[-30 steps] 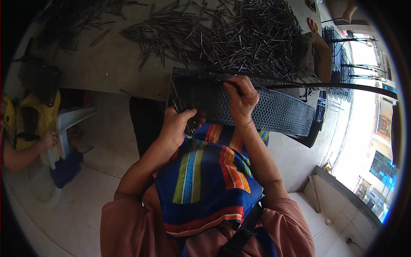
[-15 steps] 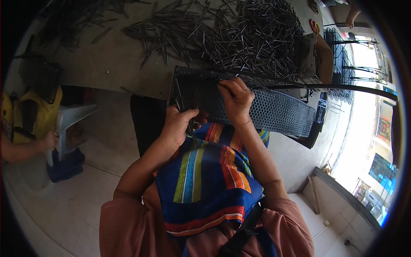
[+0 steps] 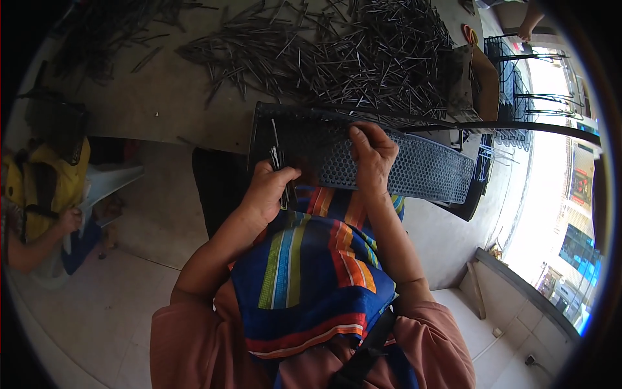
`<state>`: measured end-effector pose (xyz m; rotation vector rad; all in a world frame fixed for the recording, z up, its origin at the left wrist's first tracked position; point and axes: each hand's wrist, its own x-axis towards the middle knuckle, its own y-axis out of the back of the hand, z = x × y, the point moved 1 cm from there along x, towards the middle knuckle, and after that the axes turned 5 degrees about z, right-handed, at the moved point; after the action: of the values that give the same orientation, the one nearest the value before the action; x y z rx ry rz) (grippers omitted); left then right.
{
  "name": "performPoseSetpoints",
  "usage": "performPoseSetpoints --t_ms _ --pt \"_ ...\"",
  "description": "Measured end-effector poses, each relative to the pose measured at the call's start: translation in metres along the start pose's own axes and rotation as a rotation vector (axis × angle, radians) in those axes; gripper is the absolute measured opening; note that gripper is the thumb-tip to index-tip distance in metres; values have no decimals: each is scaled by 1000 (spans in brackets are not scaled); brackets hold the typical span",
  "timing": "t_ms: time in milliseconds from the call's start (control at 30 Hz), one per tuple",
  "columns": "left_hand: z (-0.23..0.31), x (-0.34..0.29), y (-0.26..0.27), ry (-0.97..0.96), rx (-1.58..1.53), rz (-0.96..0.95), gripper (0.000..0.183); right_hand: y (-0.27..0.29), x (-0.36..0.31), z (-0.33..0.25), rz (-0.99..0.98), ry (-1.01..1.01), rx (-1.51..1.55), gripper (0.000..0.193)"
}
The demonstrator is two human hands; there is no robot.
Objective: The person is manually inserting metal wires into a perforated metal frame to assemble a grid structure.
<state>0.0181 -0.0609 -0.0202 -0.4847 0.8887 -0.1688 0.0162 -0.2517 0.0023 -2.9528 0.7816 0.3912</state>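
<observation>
Two grips: the left grip (image 3: 265, 191) and the right grip (image 3: 374, 155) are both over the black tray in the middle of the frame.
Left grip: pinching a small bundle of thin dark rods (image 3: 276, 157) between thumb and fingers, one rod poking out well above the others.
Right grip: thumb and fingers curled close together above the middle of the tray; whether anything is pinched there, I cannot tell.
Rods in hand: near-upright in the frame, in front of the tray's left end.
Tray: a black perforated tray (image 3: 431, 168), slanting down toward the right, partly hidden by both hands.
Rod heap: a tangled heap of dark rods (image 3: 363, 55) across the top of the frame, just beyond the tray on the tabletop (image 3: 168, 110).
In the way: a long dark strip (image 3: 538, 129) runs between heap and tray toward the right rim; a brown carton (image 3: 484, 84) walls off the heap's right end.
Upper right: black wire racks (image 3: 510, 78), and another person's hand (image 3: 525, 32).
Left side: a co-worker's hand (image 3: 69, 222) near a yellow article (image 3: 72, 170) and a pale plastic piece (image 3: 115, 178).
Below: a striped apron (image 3: 311, 279) over the lap.
</observation>
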Motion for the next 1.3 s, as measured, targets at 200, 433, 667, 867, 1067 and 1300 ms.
performPoseSetpoints --t_ms 200,433,667,867,1067,1300 --pt "3 -1 -7 5 75 -85 24 7 9 -6 22 675 -445 14" --pt "8 -6 -8 30 158 -48 24 7 5 -6 54 663 -396 15" --pt "4 -7 -9 -37 122 -78 15 9 4 -2 16 676 -388 17" --pt "6 -7 -12 -3 116 3 11 2 4 5 36 717 -494 17" --pt "0 0 -10 -42 102 6 10 -6 5 -5 77 683 -531 18" --pt "-3 4 -8 -42 43 0 13 0 7 6 59 618 -492 18"
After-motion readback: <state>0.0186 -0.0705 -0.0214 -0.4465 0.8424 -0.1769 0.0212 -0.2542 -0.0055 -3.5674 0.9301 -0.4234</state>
